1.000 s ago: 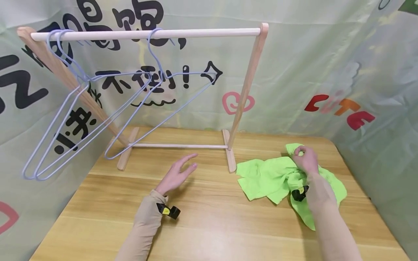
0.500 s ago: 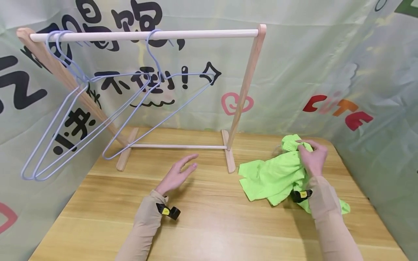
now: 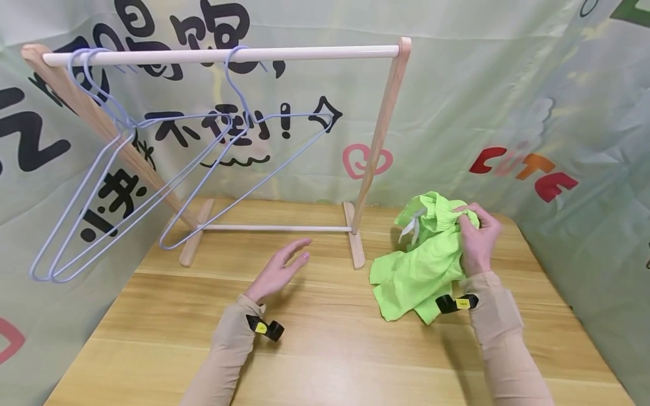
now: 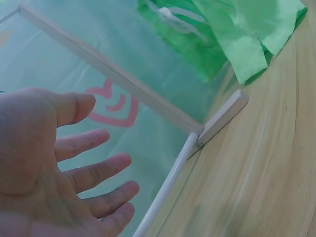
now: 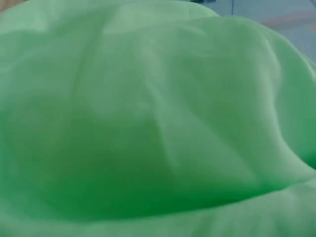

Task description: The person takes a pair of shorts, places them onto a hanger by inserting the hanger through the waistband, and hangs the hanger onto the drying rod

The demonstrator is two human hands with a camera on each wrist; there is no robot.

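One garment (image 3: 424, 265) droops, pinched in my right fingers (image 3: 477, 211), near the far-right corner of the surface (image 3: 325, 349), lime-green, crumpled; my left fingers (image 4: 101, 172) spread loosely.

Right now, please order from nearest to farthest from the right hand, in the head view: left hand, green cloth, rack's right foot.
1. Green cloth, held by the right hand
2. Rack's right foot, left of the cloth
3. Left hand, farther left

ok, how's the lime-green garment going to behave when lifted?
Likely floppy: the lime-green garment drapes in loose folds from the right hand. Probably light, since the fabric looks thin. May swing or unfold, as only one hand grips it.
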